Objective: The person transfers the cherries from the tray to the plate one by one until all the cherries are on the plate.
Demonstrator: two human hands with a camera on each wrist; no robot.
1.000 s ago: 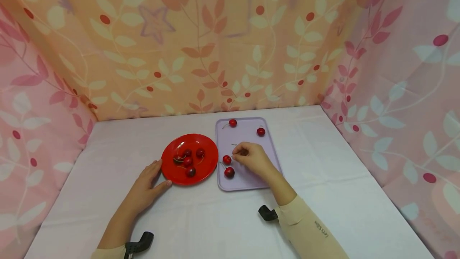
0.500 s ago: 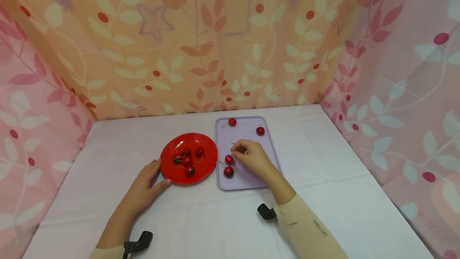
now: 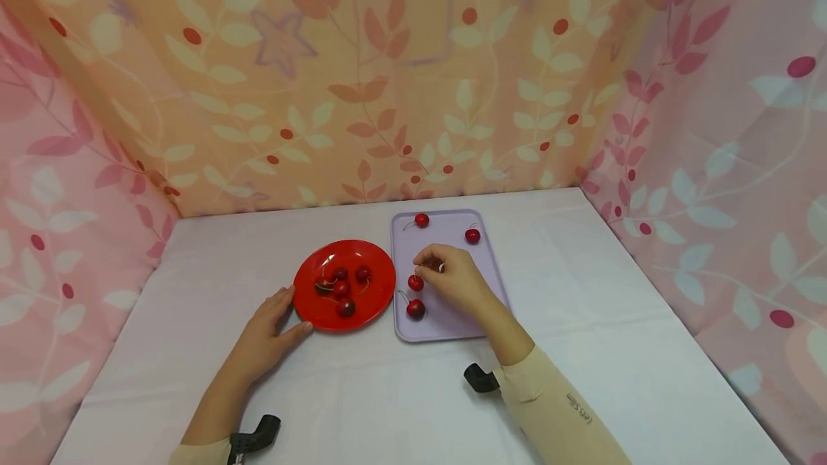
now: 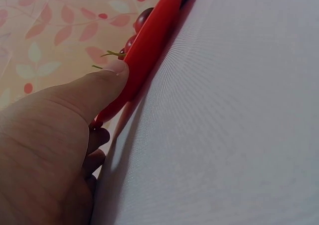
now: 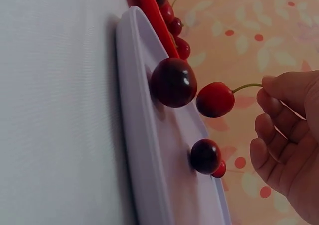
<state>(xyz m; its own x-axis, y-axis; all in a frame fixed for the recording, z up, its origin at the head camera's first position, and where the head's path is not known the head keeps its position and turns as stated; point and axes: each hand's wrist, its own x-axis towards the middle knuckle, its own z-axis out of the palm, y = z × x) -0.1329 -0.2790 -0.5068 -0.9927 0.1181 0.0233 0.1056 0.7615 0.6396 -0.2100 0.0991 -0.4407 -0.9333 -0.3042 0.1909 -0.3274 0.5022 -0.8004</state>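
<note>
My right hand (image 3: 452, 278) pinches a red cherry (image 5: 215, 99) by its green stem (image 5: 246, 85), thumb against forefinger, the other fingers loosely bent. In the right wrist view this cherry hangs off the lilac tray's surface (image 3: 447, 224). A darker cherry (image 3: 416, 309) lies on the tray just in front of it. Two more cherries rest near the tray's far end, one at the left (image 3: 422, 220) and one at the right (image 3: 472, 235). My left hand (image 3: 265, 336) touches the left rim of a red plate (image 4: 149, 51), thumb and fingers spread apart along it. Several cherries (image 3: 346, 307) lie on that plate.
Plate and tray stand side by side on a white tablecloth (image 3: 362, 407), the plate's right rim close against the tray's left edge. Leaf-patterned curtains (image 3: 413, 92) enclose the table at the back and both sides. A black camera mount (image 3: 481, 379) sits at the right wrist.
My right hand has risen slightly, and the pinched cherry has gone a little farther back, away from the darker one. My left hand stays at the plate's rim.
</note>
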